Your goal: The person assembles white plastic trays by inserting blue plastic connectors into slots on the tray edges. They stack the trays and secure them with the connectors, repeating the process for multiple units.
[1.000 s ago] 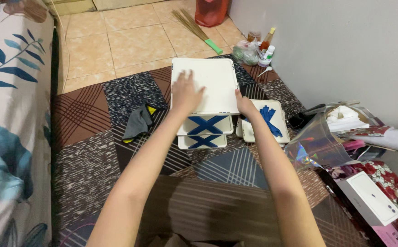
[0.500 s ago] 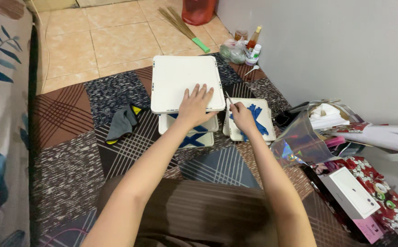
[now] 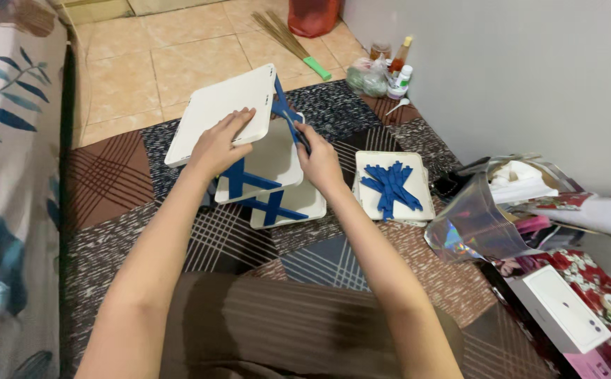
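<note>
A small white plastic rack (image 3: 277, 165) with several shelves and blue cross braces leans over to the left on the patchwork mat. My left hand (image 3: 220, 144) rests on its top shelf (image 3: 214, 109) and grips the near edge. Beside it, my right hand (image 3: 319, 158) holds a blue cross brace (image 3: 286, 116) on the rack's right side. To the right, a loose white shelf (image 3: 414, 203) lies flat on the mat. A pile of spare blue braces (image 3: 388, 186) lies on that shelf.
A patchwork mat (image 3: 333, 260) covers the floor, with tan tiles beyond. Bottles and a bag (image 3: 383, 74) stand by the wall, with a broom (image 3: 295, 43) and a red bag. Clear film (image 3: 477, 221), wrapping paper and a white box (image 3: 564, 307) clutter the right. A floral mattress (image 3: 7, 175) runs along the left.
The rack stood upright and now leans left. My left hand slid to the top shelf's near edge. My right hand left the loose shelf and took hold of a blue brace on the rack.
</note>
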